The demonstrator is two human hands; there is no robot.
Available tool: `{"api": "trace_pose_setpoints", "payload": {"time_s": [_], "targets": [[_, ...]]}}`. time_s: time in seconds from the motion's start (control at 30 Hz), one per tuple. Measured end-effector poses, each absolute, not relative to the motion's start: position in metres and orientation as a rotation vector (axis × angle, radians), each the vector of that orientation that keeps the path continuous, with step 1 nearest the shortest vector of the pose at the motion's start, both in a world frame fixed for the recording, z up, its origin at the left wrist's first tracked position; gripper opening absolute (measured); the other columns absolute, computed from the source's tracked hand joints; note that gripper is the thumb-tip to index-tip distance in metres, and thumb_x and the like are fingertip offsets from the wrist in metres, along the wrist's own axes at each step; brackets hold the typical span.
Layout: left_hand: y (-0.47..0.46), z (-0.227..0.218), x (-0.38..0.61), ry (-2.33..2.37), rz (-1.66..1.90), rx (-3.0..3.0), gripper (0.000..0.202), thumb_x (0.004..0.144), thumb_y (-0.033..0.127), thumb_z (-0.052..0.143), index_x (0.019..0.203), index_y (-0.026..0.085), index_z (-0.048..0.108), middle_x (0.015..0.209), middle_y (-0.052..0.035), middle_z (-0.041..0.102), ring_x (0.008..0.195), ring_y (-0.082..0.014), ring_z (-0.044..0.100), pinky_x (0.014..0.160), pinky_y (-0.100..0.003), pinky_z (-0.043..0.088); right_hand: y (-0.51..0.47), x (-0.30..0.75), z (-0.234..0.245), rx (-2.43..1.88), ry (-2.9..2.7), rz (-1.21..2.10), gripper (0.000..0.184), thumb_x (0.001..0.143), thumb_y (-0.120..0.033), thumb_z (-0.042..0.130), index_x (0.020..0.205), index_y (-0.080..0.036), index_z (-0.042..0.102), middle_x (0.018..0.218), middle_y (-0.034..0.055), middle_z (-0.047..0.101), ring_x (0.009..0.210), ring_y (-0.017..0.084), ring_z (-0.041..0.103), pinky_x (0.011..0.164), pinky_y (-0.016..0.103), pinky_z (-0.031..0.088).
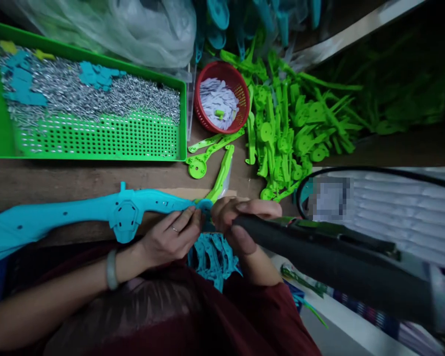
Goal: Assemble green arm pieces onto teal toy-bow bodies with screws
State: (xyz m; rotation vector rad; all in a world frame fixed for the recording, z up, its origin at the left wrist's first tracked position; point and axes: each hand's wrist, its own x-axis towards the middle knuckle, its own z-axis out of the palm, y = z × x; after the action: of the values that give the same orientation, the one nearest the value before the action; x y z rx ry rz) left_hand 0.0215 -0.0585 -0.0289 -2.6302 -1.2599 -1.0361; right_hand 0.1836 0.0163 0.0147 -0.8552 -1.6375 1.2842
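Observation:
A long blue plastic piece (85, 205) lies across the table's front edge, a many-sided slotted plate standing out below its middle. My left hand (174, 232) is closed at its right end, thumb and fingertips pinched together there; anything small between them is hidden. My right hand (241, 220) is wrapped round the front of a black power screwdriver (330, 252), whose body runs back to the lower right. The tool's tip is hidden behind my fingers, close to my left fingertips. Just beyond my hands a bright green plastic part (221, 175) leans up from the blue end.
A green perforated tray (96, 157) at the back left holds many screws and small blue and yellow pieces. Beside it stands a red basket (199, 106) of whitish flat pieces. Green plastic parts (278, 128) are heaped to the right. More blue parts (215, 257) lie below my hands.

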Motion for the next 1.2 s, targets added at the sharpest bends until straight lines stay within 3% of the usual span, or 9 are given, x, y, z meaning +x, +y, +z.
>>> {"api": "trace_pose_setpoints", "payload": {"time_s": [0.1, 0.2, 0.27, 0.37, 0.53, 0.8, 0.97, 1.2], "targets": [[-0.059, -0.03, 0.021, -1.264, -1.063, -2.637, 0.025, 0.096, 0.014, 0.051, 0.111, 0.009, 0.071, 0.113, -0.0104, 0.072, 0.109, -0.0233, 0.066, 0.088, -0.033, 0.053, 0.03, 0.18, 0.026, -0.428, -1.764, 1.321, 0.037, 0.08, -0.025, 0.063, 0.116, -0.028, 0.055, 0.05, -0.0091, 0.05, 0.037, 0.012, 0.05, 0.039, 0.024, 0.044], [-0.059, -0.032, 0.022, -1.293, -1.09, -2.598, 0.023, 0.096, 0.015, 0.051, 0.106, 0.013, 0.072, 0.111, -0.0075, 0.072, 0.107, -0.02, 0.065, 0.086, -0.03, 0.053, 0.052, 0.168, 0.044, -0.319, -1.839, 1.458, 0.042, 0.08, -0.027, 0.063, 0.122, -0.02, 0.056, 0.05, -0.0074, 0.05, 0.037, 0.012, 0.05, 0.038, 0.025, 0.045], [-0.058, -0.033, 0.023, -1.306, -1.036, -2.592, 0.02, 0.096, 0.016, 0.054, 0.106, 0.015, 0.071, 0.111, -0.0062, 0.071, 0.106, -0.0185, 0.064, 0.082, -0.028, 0.053, 0.073, 0.145, 0.05, -0.379, -1.778, 1.391, 0.034, 0.084, -0.032, 0.059, 0.117, -0.027, 0.055, 0.049, -0.0083, 0.046, 0.036, 0.012, 0.048, 0.036, 0.025, 0.042], [-0.058, -0.034, 0.025, -1.313, -0.939, -2.595, 0.018, 0.095, 0.019, 0.058, 0.108, 0.016, 0.069, 0.112, -0.0063, 0.069, 0.105, -0.0191, 0.062, 0.081, -0.029, 0.053, 0.109, 0.091, 0.039, -0.498, -1.6, 1.034, 0.019, 0.087, -0.043, 0.057, 0.103, -0.035, 0.051, 0.049, -0.0087, 0.038, 0.036, 0.013, 0.042, 0.036, 0.025, 0.036], [-0.058, -0.035, 0.024, -1.271, -0.953, -2.64, 0.023, 0.096, 0.02, 0.054, 0.111, 0.014, 0.07, 0.115, -0.0083, 0.066, 0.11, -0.0209, 0.059, 0.081, -0.029, 0.051, 0.15, 0.022, -0.001, -0.789, -1.557, 0.975, 0.042, 0.08, -0.068, 0.055, 0.107, -0.039, 0.04, 0.054, -0.0085, 0.034, 0.041, 0.017, 0.04, 0.043, 0.032, 0.042], [-0.057, -0.039, 0.026, -1.306, -1.056, -2.581, 0.023, 0.095, 0.026, 0.057, 0.107, 0.013, 0.073, 0.109, -0.0079, 0.066, 0.106, -0.0206, 0.06, 0.081, -0.028, 0.051, 0.155, 0.02, -0.016, -0.73, -1.505, 1.05, 0.039, 0.078, -0.061, 0.063, 0.098, -0.035, 0.041, 0.052, -0.0084, 0.035, 0.038, 0.015, 0.034, 0.04, 0.033, 0.036], [-0.057, -0.04, 0.025, -1.267, -1.005, -2.572, 0.022, 0.095, 0.025, 0.058, 0.11, 0.016, 0.072, 0.115, -0.0067, 0.066, 0.109, -0.0207, 0.06, 0.085, -0.028, 0.051, 0.154, 0.02, -0.015, -0.752, -1.51, 1.032, 0.04, 0.079, -0.064, 0.061, 0.098, -0.036, 0.04, 0.052, -0.0087, 0.035, 0.038, 0.016, 0.036, 0.039, 0.033, 0.037], [-0.057, -0.038, 0.022, -1.209, -0.961, -2.632, 0.027, 0.095, 0.02, 0.053, 0.113, 0.011, 0.071, 0.116, -0.0107, 0.068, 0.109, -0.0222, 0.062, 0.085, -0.03, 0.052, 0.16, 0.015, -0.025, -0.507, -1.428, 1.13, 0.028, 0.084, -0.044, 0.067, 0.1, -0.032, 0.047, 0.054, -0.0108, 0.041, 0.038, 0.01, 0.041, 0.037, 0.025, 0.035]]}}
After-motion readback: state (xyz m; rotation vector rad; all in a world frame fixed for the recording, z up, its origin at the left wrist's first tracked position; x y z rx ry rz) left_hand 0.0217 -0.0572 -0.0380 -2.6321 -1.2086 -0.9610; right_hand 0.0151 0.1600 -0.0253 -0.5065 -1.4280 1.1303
